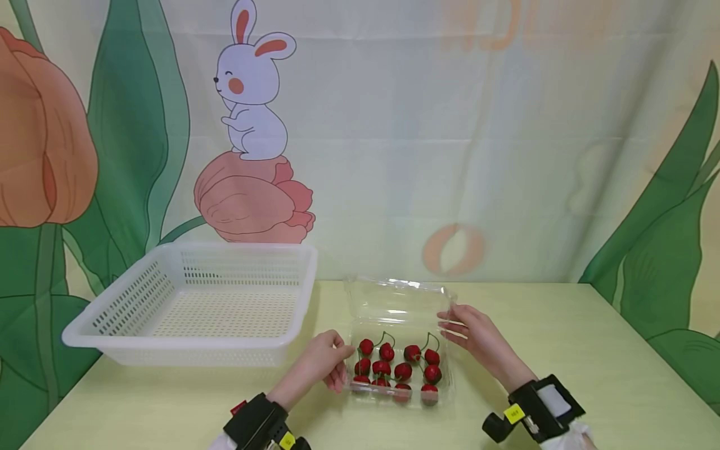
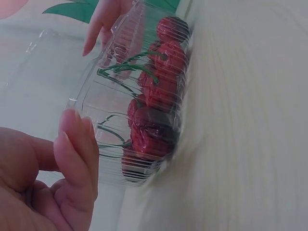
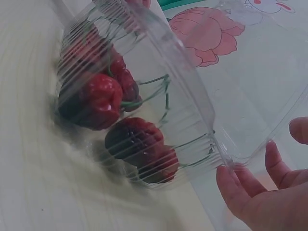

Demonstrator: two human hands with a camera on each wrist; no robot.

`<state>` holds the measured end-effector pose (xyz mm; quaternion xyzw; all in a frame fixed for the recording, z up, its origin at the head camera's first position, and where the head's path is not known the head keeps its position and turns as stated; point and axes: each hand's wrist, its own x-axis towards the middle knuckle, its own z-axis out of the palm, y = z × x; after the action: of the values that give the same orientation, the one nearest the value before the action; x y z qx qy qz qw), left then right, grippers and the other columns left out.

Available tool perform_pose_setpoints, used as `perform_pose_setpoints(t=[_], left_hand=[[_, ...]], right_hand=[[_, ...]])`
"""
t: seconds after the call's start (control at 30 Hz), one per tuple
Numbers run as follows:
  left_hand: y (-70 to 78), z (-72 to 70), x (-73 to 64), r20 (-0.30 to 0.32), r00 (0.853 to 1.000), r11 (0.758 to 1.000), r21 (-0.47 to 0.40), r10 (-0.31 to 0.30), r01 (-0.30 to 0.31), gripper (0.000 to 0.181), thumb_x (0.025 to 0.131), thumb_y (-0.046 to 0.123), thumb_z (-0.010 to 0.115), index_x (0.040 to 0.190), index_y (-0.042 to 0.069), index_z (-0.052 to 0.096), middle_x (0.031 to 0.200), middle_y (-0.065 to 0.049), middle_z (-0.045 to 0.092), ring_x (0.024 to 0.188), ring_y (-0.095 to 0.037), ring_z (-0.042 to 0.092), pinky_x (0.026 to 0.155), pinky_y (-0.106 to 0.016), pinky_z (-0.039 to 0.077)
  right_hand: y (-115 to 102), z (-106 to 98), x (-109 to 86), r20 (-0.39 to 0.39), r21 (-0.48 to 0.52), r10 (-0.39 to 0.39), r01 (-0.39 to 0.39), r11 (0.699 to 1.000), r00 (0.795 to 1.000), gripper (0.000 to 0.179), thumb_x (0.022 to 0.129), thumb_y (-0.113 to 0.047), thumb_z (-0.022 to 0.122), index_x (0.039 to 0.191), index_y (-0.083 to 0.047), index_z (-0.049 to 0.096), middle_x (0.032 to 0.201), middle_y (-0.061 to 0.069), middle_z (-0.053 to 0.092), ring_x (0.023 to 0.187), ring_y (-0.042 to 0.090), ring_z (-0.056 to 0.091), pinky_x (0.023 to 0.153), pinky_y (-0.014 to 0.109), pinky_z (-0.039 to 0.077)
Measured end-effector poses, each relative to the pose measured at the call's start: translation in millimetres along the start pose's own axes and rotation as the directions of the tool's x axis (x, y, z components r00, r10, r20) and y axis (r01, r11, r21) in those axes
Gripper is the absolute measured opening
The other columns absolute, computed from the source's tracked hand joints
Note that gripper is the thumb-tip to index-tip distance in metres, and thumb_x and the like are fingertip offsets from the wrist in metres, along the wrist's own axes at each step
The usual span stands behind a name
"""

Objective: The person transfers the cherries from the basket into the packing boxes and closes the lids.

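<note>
A clear plastic clamshell box (image 1: 400,400) sits on the table with its lid (image 1: 394,299) raised at the back. Several red cherries (image 1: 402,372) with green stems lie inside it. My left hand (image 1: 325,362) is at the box's left side, the thumb and fingers pinching its rim in the left wrist view. On the other side, my right hand (image 1: 475,331) reaches to the back right corner. Its fingers (image 3: 236,192) are fairly straight, with fingertips at the edge where box and lid meet, and the thumb (image 3: 299,130) stands apart.
A white perforated plastic basket (image 1: 191,342) stands to the left of the box. Behind the pale yellow table (image 1: 562,350) hangs a curtain (image 1: 382,156) printed with a rabbit, tulips and leaves.
</note>
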<state>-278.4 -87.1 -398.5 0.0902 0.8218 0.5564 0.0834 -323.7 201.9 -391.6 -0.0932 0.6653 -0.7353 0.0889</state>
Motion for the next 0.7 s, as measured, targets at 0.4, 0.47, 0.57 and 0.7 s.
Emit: perform_pose_setpoints(t=[0.4, 0.47, 0.57, 0.7], left_hand=[[1.4, 3.2, -0.5, -0.036, 0.999, 0.999, -0.051, -0.006, 0.005, 0.018, 0.094, 0.011, 0.045, 0.082, -0.002, 0.042, 0.049, -0.007, 0.053, 0.035, -0.012, 0.05, 0.039, -0.032, 0.045], [2.0, 3.5, -0.7, -0.045, 0.999, 0.998, -0.065, -0.015, 0.013, 0.019, 0.095, 0.012, 0.042, 0.084, -0.004, 0.042, 0.05, -0.007, 0.053, 0.035, -0.013, 0.05, 0.039, -0.032, 0.045], [1.9, 3.7, -0.3, -0.06, 0.998, 0.996, -0.089, -0.02, 0.014, 0.022, 0.097, 0.014, 0.038, 0.088, -0.006, 0.043, 0.051, -0.007, 0.052, 0.035, -0.014, 0.05, 0.039, -0.031, 0.045], [0.6, 2.9, 1.0, -0.067, 0.998, 0.994, -0.107, -0.019, 0.011, 0.022, 0.097, 0.015, 0.036, 0.09, -0.005, 0.043, 0.052, -0.008, 0.052, 0.036, -0.014, 0.049, 0.038, -0.031, 0.044]], right_hand=[[1.3, -1.7, -1.8, 0.012, -0.075, 0.045, -0.044, 0.996, 0.999, 0.05, 0.097, -0.027, 0.041, 0.125, 0.012, 0.029, 0.124, 0.032, 0.037, 0.117, 0.042, 0.037, 0.092, 0.046, 0.031], [2.2, -2.7, -1.3, 0.016, -0.1, 0.076, -0.074, 0.992, 0.997, 0.053, 0.097, -0.029, 0.039, 0.128, 0.013, 0.028, 0.124, 0.032, 0.037, 0.116, 0.042, 0.038, 0.091, 0.046, 0.033], [2.8, -3.6, -0.9, 0.006, -0.139, 0.106, -0.105, 0.985, 0.994, 0.057, 0.097, -0.033, 0.039, 0.127, 0.015, 0.031, 0.119, 0.031, 0.043, 0.11, 0.04, 0.044, 0.088, 0.044, 0.037], [1.6, -4.5, -1.3, -0.013, -0.188, 0.145, -0.145, 0.971, 0.989, 0.06, 0.095, -0.038, 0.041, 0.122, 0.015, 0.039, 0.105, 0.022, 0.052, 0.094, 0.031, 0.054, 0.081, 0.039, 0.043]])
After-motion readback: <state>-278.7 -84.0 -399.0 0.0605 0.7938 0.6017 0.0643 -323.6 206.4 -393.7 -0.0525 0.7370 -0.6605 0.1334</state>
